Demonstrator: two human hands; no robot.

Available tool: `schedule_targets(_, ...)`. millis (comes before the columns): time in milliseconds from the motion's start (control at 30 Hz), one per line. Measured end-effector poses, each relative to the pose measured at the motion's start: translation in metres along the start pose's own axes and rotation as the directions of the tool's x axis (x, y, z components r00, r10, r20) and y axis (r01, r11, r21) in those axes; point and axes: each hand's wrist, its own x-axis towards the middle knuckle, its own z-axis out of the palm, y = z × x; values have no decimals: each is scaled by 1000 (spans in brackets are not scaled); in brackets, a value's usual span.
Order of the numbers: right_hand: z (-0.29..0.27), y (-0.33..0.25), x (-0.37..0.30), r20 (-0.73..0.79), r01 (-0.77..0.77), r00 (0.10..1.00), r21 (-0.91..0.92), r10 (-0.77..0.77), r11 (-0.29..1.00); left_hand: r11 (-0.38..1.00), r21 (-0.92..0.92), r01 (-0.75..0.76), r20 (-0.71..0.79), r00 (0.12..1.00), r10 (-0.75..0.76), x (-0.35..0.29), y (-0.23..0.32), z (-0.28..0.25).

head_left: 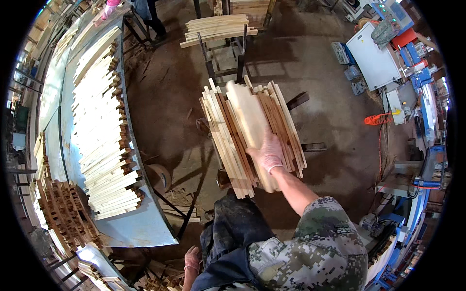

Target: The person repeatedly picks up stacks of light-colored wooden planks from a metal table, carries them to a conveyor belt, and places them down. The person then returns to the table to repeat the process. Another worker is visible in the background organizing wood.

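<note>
A pale wooden strip point(248, 109), smeared by motion, lies across a stack of wooden strips point(223, 133) in front of me. My right hand point(269, 153), in a pink glove, is closed on the strip's nearer part, with the thumb at its left side. The strips in the stack run lengthwise away from me, some pale, some reddish brown, their ends uneven. Low beside my left leg hangs my left hand point(192, 258), also gloved and away from the wood. Its fingers are too small to make out.
A long metal-topped table point(141, 233) on the left bears a row of pale strips point(104, 140). Brown strips point(65, 208) are piled at its near left. Beyond the stack stands a metal rack point(225, 72) with more strips. Machinery lines the right. A person's gloved hand point(109, 8) shows far left.
</note>
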Motion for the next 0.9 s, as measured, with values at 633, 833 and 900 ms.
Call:
schedule_targets(633, 59, -86, -18, -126, 259, 955, -82, -267, 963, 349, -934, 73, -86, 904, -420, -13, 21, -10)
schedule_targets(833, 129, -213, -51, -64, 642, 767, 86, -638, 762, 244, -969, -40, -151, 875, -459, -46, -48, -41)
schedule_targets(900, 167, -261, -87, 42, 697, 714, 49, -699, 715, 165, -979, -119, -171, 922, -348, -54, -72, -52)
